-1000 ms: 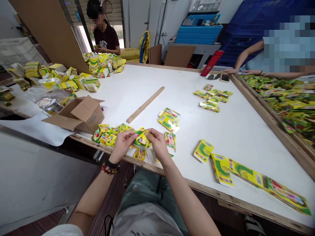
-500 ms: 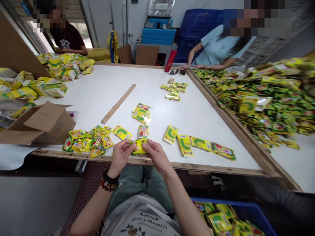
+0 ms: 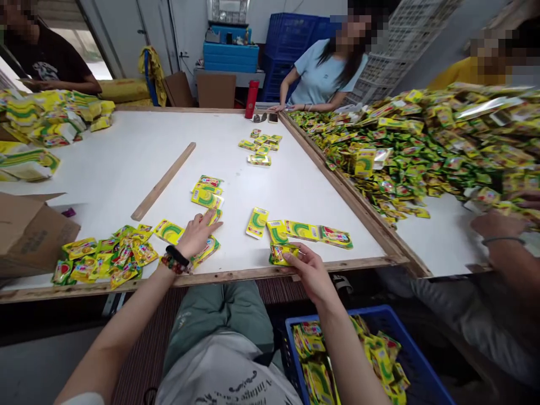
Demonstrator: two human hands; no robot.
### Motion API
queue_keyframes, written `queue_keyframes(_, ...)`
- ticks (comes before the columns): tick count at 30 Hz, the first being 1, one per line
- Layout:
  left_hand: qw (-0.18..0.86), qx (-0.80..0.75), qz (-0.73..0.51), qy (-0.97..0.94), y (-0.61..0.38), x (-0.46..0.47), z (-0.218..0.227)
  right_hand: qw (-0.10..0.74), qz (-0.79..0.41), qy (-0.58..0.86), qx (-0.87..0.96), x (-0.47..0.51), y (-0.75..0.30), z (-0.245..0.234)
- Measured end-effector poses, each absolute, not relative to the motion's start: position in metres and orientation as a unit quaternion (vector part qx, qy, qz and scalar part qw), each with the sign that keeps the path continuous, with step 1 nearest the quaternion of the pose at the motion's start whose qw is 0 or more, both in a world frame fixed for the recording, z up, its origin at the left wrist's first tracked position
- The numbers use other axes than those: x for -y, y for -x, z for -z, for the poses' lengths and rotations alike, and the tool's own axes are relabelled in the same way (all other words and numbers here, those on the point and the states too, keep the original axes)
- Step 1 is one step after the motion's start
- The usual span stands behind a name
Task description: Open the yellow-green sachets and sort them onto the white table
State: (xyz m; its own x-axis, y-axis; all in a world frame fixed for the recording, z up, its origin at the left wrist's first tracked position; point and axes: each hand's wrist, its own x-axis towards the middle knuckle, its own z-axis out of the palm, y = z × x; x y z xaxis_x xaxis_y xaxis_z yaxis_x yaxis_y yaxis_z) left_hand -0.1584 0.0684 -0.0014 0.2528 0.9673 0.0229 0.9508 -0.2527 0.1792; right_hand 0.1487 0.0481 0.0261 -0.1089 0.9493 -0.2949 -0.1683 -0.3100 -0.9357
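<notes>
My left hand (image 3: 196,233) lies flat on the white table (image 3: 126,163), fingers stretched over a few yellow-green sachets (image 3: 208,247) near the front edge. My right hand (image 3: 307,269) is closed on a small stack of yellow sachets (image 3: 283,253) at the table's front rim. A row of sachets (image 3: 310,230) lies just behind that hand. A loose pile of small colourful sachets (image 3: 105,260) sits left of my left hand. Another short stack of sachets (image 3: 206,192) lies farther in.
A wooden stick (image 3: 163,180) lies on the table. A cardboard box (image 3: 29,236) sits at the left. A blue crate (image 3: 379,360) of sachets stands by my right knee. A huge sachet heap (image 3: 422,146) fills the right table; other people work around.
My hands have parted: the right one carried the sachet stack rightward to the table edge, the left one went down flat onto the table. My view swung to the right.
</notes>
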Motion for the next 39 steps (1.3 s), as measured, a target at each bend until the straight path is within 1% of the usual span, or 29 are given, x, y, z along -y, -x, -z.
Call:
queue_keyframes(2, 0.092, -0.58, -0.041, -0.808, 0.172, -0.084, 0.002, 0.45, -0.638, 0.486, 0.393, -0.044, -0.137, -0.02)
queue_keyframes(4, 0.117, -0.575, -0.063, -0.808, 0.182, -0.097, 0.001, 0.459, -0.639, 0.467, 0.404, -0.04, -0.121, -0.014)
queue_keyframes(7, 0.118, -0.599, -0.116, -0.784, 0.19, -0.105, -0.006, 0.456, -0.647, 0.434, 0.43, -0.035, -0.098, -0.007)
queue_keyframes(9, 0.119, -0.611, -0.193, -0.758, 0.189, -0.101, -0.013, 0.457, -0.643, 0.421, 0.447, -0.03, -0.086, -0.007)
queue_keyframes(11, 0.155, -0.618, -0.311, -0.705, 0.184, -0.09, -0.023, 0.485, -0.607, 0.424, 0.466, -0.023, -0.075, -0.009)
queue_keyframes(13, 0.228, -0.616, -0.392, -0.644, 0.173, -0.072, -0.032, 0.527, -0.543, 0.418, 0.502, -0.014, -0.064, -0.012)
queue_keyframes(15, 0.287, -0.611, -0.412, -0.612, 0.159, -0.051, -0.039, 0.557, -0.468, 0.384, 0.569, -0.006, -0.053, -0.016)
queue_keyframes(16, 0.295, -0.612, -0.404, -0.612, 0.151, -0.041, -0.042, 0.56, -0.425, 0.357, 0.614, -0.003, -0.049, -0.019)
queue_keyframes(18, 0.263, -0.621, -0.377, -0.635, 0.138, -0.023, -0.046, 0.548, -0.327, 0.318, 0.701, -0.002, -0.044, -0.025)
queue_keyframes(20, 0.198, -0.634, -0.341, -0.666, 0.129, -0.009, -0.049, 0.513, -0.238, 0.315, 0.762, -0.004, -0.044, -0.032)
queue_keyframes(22, 0.149, -0.639, -0.303, -0.691, 0.124, -0.001, -0.051, 0.459, -0.202, 0.333, 0.799, -0.009, -0.048, -0.04)
queue_keyframes(23, 0.142, -0.635, -0.291, -0.702, 0.123, 0.001, -0.052, 0.432, -0.211, 0.341, 0.808, -0.011, -0.05, -0.043)
queue_keyframes(25, 0.162, -0.614, -0.283, -0.719, 0.123, 0.004, -0.053, 0.405, -0.276, 0.364, 0.792, -0.015, -0.056, -0.047)
queue_keyframes(27, 0.177, -0.588, -0.306, -0.728, 0.121, 0.006, -0.051, 0.437, -0.377, 0.405, 0.709, -0.017, -0.059, -0.047)
queue_keyframes(30, 0.125, -0.573, -0.361, -0.725, 0.112, 0.009, -0.036, 0.505, -0.537, 0.434, 0.518, -0.018, -0.061, -0.043)
queue_keyframes(32, 0.083, -0.582, -0.392, -0.708, 0.103, 0.009, -0.022, 0.506, -0.617, 0.419, 0.433, -0.017, -0.06, -0.042)
queue_keyframes(33, 0.077, -0.591, -0.399, -0.697, 0.098, 0.008, -0.015, 0.505, -0.637, 0.414, 0.41, -0.016, -0.059, -0.043)
queue_keyframes(35, 0.088, -0.613, -0.397, -0.678, 0.091, 0.008, -0.004, 0.536, -0.622, 0.415, 0.392, -0.014, -0.06, -0.045)
queue_keyframes(37, 0.109, -0.624, -0.384, -0.672, 0.087, 0.009, 0.001, 0.576, -0.571, 0.414, 0.413, -0.013, -0.062, -0.048)
queue_keyframes(39, 0.117, -0.627, -0.382, -0.669, 0.085, 0.012, 0.002, 0.568, -0.523, 0.404, 0.49, -0.012, -0.065, -0.052)
